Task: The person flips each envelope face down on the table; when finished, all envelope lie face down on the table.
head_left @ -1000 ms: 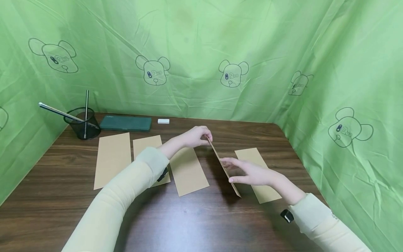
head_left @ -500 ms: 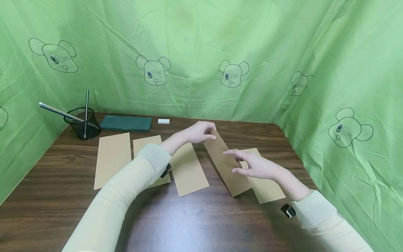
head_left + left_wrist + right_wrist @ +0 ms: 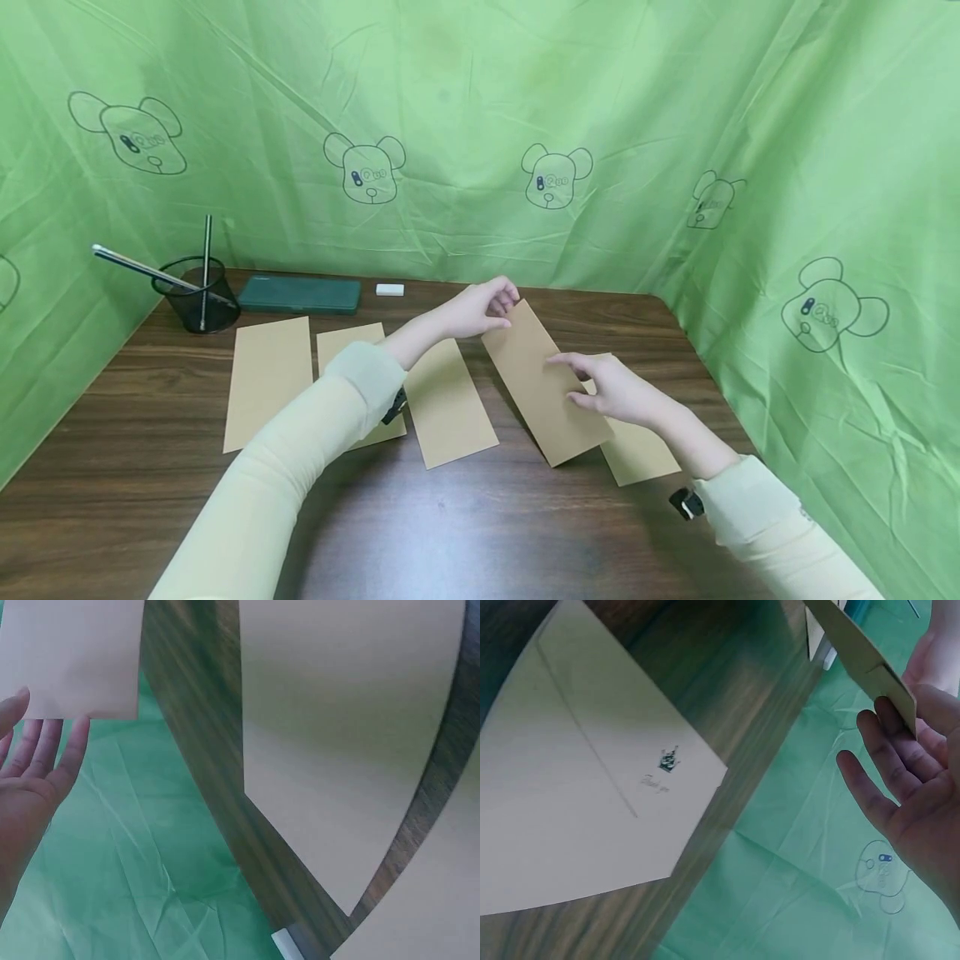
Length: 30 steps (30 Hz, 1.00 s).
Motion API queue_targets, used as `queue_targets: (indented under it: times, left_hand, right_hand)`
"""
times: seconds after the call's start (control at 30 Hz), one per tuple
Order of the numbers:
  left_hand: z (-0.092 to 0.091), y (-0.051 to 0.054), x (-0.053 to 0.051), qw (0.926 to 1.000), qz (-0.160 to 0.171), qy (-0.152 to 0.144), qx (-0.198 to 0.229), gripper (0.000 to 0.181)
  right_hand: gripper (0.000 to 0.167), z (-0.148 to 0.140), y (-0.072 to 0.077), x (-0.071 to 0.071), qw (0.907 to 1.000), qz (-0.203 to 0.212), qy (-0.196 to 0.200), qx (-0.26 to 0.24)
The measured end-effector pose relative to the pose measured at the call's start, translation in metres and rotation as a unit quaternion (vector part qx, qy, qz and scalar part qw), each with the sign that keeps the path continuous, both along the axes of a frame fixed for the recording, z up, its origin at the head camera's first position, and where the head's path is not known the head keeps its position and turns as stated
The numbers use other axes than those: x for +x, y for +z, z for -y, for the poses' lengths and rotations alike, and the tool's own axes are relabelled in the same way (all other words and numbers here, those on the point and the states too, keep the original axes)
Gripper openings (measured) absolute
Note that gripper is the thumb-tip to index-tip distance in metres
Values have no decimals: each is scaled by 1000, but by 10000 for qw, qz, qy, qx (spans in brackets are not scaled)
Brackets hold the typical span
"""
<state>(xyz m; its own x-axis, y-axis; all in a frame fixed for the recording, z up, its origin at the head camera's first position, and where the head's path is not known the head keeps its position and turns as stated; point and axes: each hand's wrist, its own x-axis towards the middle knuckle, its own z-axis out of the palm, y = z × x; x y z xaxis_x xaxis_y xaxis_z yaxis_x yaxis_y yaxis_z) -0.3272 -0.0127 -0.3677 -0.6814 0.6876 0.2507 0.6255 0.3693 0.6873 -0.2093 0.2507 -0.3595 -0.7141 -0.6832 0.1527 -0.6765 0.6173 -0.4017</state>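
One tilted brown card (image 3: 538, 392), far end pinched in left grip (image 3: 477, 309).

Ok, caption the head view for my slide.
Left hand holding a tilted brown card, right hand close by, four more cards flat on the table.

A black mesh cup (image 3: 186, 312) stands at the back left of the dark wood-grain table (image 3: 450, 533), holding two pencils (image 3: 135, 264), one nearly upright, one leaning out leftward. Just beside it lies a flat dark-green case (image 3: 300, 295), then a small white block (image 3: 389, 290). Behind hangs a creased green curtain (image 3: 465, 83) printed with bear-head outlines (image 3: 371, 185).
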Motion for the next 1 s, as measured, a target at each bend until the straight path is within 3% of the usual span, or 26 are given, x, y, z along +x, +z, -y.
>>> queue_targets:
  times: [0.27,0.5,0.77,1.0]
  left_hand:
    - [2,-7,3,9995,52,-203,-238,43]
    - [0,-28,6,9949,-445,-424,-806,58]
    - [0,-50,9,9903,-560,-572,-1138,72]
    - [-2,-59,11,9845,-539,-577,-1566,83]
  right_hand:
    - [56,-4,-7,-2,9989,320,-300,-166]
    - [60,-4,-22,-1,9972,583,-446,-136]
    - [79,-4,-43,4,9979,185,-468,407]
    - [96,-4,-59,8,9912,461,-940,808]
